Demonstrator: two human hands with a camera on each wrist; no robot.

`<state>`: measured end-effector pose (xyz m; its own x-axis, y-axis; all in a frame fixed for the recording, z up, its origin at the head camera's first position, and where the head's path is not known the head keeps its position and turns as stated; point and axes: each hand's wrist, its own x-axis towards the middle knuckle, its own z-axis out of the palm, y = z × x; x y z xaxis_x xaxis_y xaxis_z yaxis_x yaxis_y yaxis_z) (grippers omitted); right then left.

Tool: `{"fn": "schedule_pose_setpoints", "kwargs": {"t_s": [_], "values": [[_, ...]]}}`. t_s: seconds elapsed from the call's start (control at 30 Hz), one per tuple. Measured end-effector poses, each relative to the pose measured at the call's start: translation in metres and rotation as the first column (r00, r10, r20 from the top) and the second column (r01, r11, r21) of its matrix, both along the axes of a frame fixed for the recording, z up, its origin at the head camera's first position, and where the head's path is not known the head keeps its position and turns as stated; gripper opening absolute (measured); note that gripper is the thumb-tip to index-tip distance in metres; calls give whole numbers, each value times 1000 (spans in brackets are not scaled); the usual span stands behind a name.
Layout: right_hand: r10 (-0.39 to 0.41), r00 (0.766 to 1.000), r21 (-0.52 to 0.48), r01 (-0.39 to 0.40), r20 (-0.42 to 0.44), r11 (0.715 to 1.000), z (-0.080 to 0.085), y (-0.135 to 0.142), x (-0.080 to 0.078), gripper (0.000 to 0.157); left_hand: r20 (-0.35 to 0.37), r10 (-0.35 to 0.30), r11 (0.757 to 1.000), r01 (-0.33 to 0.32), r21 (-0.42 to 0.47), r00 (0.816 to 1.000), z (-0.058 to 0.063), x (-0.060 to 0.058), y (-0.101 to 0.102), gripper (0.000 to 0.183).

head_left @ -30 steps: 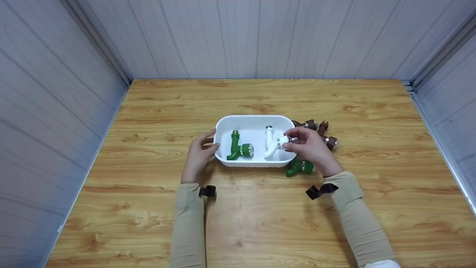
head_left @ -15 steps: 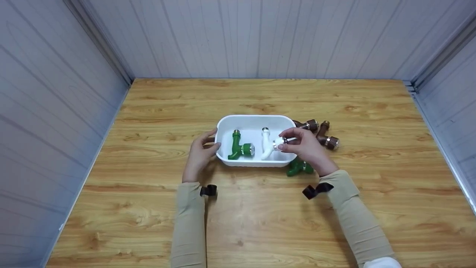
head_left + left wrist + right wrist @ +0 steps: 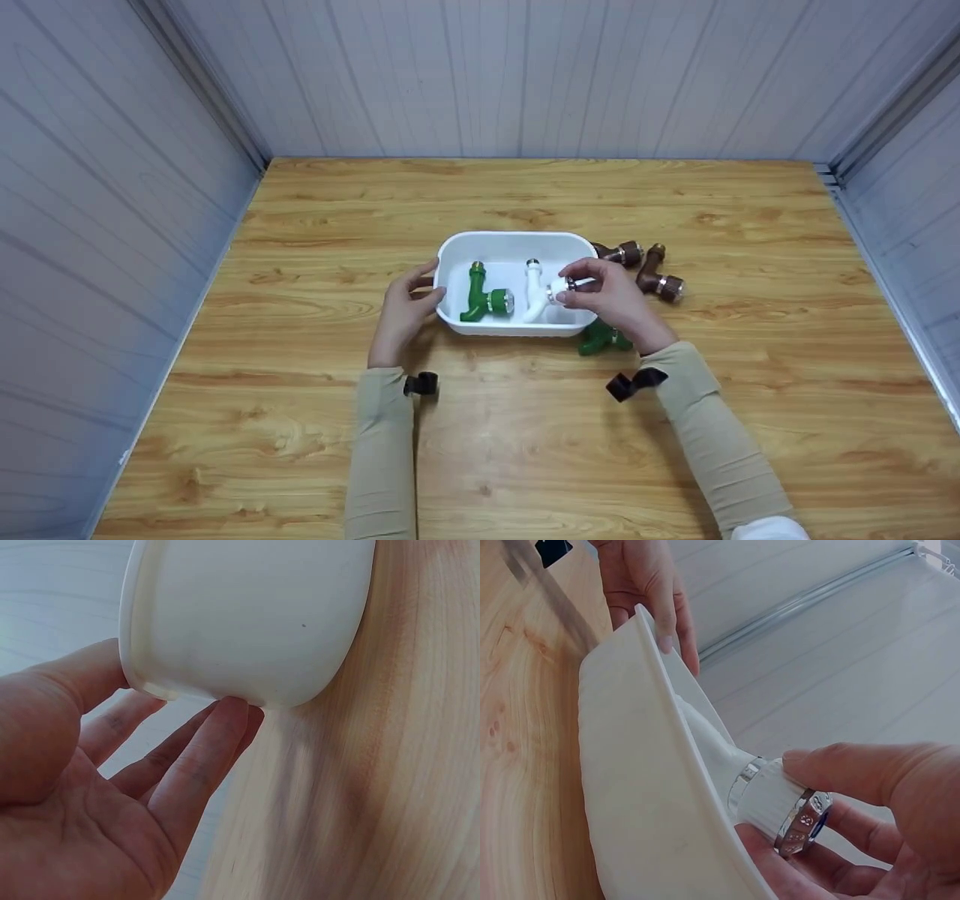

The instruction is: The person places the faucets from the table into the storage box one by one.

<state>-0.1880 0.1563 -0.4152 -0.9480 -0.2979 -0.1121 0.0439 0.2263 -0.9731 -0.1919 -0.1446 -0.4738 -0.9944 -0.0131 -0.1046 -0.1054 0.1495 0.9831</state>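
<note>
A white plastic tub [image 3: 517,330] stands on the wooden table, with a green tap [image 3: 477,292] lying in its left half. My left hand [image 3: 403,311] holds the tub's left end, thumb at the rim and fingers against the outer wall [image 3: 247,622]. With thumb and fingers, my right hand [image 3: 611,296] pinches the ribbed knob [image 3: 769,799] of a white tap [image 3: 534,292] inside the tub's right half. The tap's spout points toward the near wall. Whether it touches the tub's floor I cannot tell.
Right of the tub lie two brown taps, one [image 3: 626,253] partly hidden behind the rim, the other [image 3: 660,276] farther right. A second green tap [image 3: 602,337] lies by the near right corner, partly covered by my right hand. Panelled walls [image 3: 480,82] enclose the table.
My right hand has shifted a little to the left with the white tap, inside the tub. The left hand has stayed at the tub's left end.
</note>
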Motion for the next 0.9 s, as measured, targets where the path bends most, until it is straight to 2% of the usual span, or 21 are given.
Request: {"fn": "schedule_pose_setpoints", "kwargs": {"t_s": [0.03,0.17,0.27,0.5,0.73,0.9], "values": [[2,1000,1,-2,0,1000,0,0,0,37,-2,-1,1000,1,-3,1000,0,0,0,46],[14,1000,9,-14,-9,1000,-1,-3,-1,38,26,-8,1000,8,-1,1000,15,5,3,46],[24,1000,29,-23,-12,999,1,-5,-1,37,41,-10,1000,10,14,999,22,7,3,47],[37,999,60,-37,-2,998,-3,-6,-4,37,-3,10,1000,-10,4,1000,2,0,0,46],[32,999,114,-28,-31,993,-23,-4,-15,37,-17,3,1000,-3,-8,1000,-1,-1,0,46],[35,997,147,-25,-67,989,-27,-6,-17,34,2,11,1000,-11,-9,1000,-1,-1,0,46]]}}
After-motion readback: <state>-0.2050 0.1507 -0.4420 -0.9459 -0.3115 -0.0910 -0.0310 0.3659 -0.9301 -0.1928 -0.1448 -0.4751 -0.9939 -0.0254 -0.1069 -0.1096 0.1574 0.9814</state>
